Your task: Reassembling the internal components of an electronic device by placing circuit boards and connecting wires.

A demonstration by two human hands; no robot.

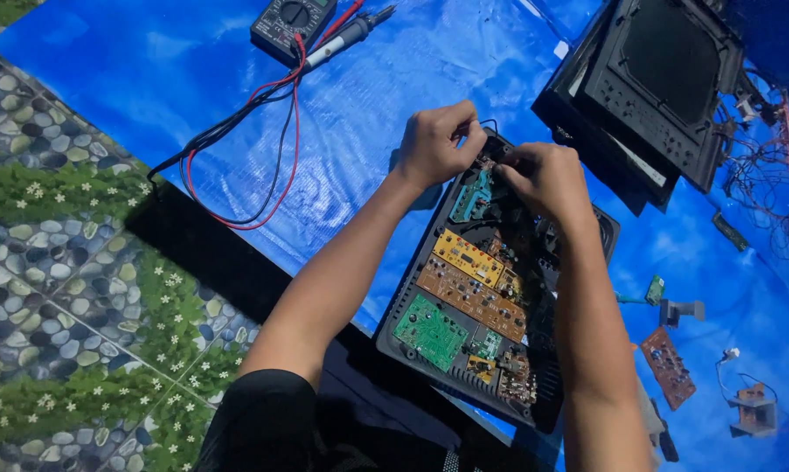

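Observation:
An open black electronics chassis (412,262) lies on a blue tarp, with green, yellow and brown circuit boards (471,293) inside. My left hand (435,144) and my right hand (547,179) meet over its far end, fingers pinched on a small part near a teal board (470,197). What the fingertips hold is hidden by the hands.
A multimeter (291,22) with red and black leads (276,122) and a probe lies at the far left. A black cover panel (656,87) sits at the far right beside loose wires (775,175). Small loose boards (668,367) lie at right. A pebble-patterned mat (62,288) borders the tarp.

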